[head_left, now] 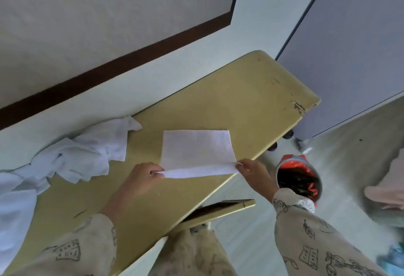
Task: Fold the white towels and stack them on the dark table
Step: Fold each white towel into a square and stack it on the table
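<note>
Towel heap point(65, 162) cut off left; fingertips hidden under towel point(197, 152).

flat towel point(197, 147) on table point(251, 92); towel heap point(87, 155) left of it, bin point(298, 177) right, off the table.

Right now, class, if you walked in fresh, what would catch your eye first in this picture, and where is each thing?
First, the flat white towel in the middle of the yellowish table, its near edge pinched by the left hand and the right hand. Next, the heap of unfolded white towels at the table's left, against the wall. Then the red-lined bin on the floor to the right.
</note>
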`<state>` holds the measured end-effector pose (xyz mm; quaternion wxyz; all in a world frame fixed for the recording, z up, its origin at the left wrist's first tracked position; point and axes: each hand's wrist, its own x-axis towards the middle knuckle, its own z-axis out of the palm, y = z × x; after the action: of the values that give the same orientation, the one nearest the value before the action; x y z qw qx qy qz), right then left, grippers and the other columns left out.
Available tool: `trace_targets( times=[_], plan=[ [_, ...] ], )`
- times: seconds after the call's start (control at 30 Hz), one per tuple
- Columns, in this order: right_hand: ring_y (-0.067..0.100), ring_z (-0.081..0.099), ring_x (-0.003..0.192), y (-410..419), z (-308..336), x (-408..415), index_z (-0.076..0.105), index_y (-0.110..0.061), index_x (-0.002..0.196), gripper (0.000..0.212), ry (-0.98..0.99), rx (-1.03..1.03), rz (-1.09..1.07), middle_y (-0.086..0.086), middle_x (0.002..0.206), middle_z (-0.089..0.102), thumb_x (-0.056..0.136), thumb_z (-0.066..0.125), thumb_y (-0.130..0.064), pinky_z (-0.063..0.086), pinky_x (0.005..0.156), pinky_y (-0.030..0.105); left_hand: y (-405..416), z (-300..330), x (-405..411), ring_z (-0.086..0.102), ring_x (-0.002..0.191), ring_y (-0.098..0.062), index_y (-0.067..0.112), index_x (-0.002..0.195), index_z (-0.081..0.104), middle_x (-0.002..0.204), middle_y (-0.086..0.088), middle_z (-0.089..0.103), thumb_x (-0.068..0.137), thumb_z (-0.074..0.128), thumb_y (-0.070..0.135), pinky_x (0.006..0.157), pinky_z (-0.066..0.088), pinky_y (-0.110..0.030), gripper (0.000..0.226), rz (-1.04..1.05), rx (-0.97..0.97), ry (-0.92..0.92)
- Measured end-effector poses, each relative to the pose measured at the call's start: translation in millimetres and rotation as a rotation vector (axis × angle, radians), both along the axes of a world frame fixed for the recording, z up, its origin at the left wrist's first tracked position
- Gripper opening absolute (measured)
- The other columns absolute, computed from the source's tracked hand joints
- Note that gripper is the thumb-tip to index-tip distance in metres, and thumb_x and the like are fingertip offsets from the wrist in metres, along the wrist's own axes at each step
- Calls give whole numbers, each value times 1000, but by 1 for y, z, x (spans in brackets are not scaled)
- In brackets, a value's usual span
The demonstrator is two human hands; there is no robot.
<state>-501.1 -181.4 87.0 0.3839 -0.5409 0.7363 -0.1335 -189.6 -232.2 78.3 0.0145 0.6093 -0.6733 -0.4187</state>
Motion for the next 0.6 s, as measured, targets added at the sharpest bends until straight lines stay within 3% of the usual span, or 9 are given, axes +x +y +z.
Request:
trace_targets(
  times=[0.17, 0.23, 0.3, 0.4, 0.53, 0.6],
  plan=[
    [16, 52, 76, 9, -31, 2, 67, -7, 100, 26, -2, 106, -47, 1, 78, 59, 97, 45, -21, 34, 61, 23, 3, -24, -2, 50, 59, -4, 11, 91, 71, 65, 11, 58, 86, 63, 18, 54, 35, -8, 11, 82, 93, 46],
    [15, 50, 70, 0, -37, 1, 67, -8, 95, 24, -26, 100, -95, 2, 73, 58, 96, 47, -20, 34, 55, 12, -9, -28, -3, 59, 69, -15, 20, 83, 68, 72, 3, 65, 85, 65, 19, 63, 39, -14, 4, 172, 113, 110],
    [14, 44, 61, -15, -42, 0, 66, -9, 84, 22, -64, 93, -167, 4, 65, 54, 94, 49, -19, 33, 51, 12, -23, -35, -6, 62, 81, -27, 25, 78, 64, 83, -8, 68, 84, 67, 22, 71, 42, -26, 8, 250, 103, 145],
    [18, 44, 66, -39, -51, -1, 66, -3, 84, 23, -134, 66, -289, 22, 73, 60, 93, 51, -18, 33, 55, 20, -45, -47, -16, 58, 79, -20, 20, 85, 64, 78, 1, 63, 85, 66, 21, 72, 42, -25, 2, 321, 87, 174],
    [18, 48, 71, -56, -70, -2, 68, -1, 96, 24, -90, 56, -394, 22, 88, 66, 92, 52, -17, 38, 66, 27, -70, -67, -29, 60, 88, -21, 10, 102, 67, 87, -2, 64, 87, 62, 17, 87, 48, -37, 17, 316, 87, 190],
    [17, 49, 73, -56, -79, -3, 69, -2, 98, 24, -79, 65, -417, 20, 89, 67, 92, 51, -17, 40, 67, 27, -73, -77, -31, 58, 82, -17, 6, 104, 67, 90, -4, 63, 87, 61, 15, 82, 48, -33, 20, 327, 89, 180]
  ],
)
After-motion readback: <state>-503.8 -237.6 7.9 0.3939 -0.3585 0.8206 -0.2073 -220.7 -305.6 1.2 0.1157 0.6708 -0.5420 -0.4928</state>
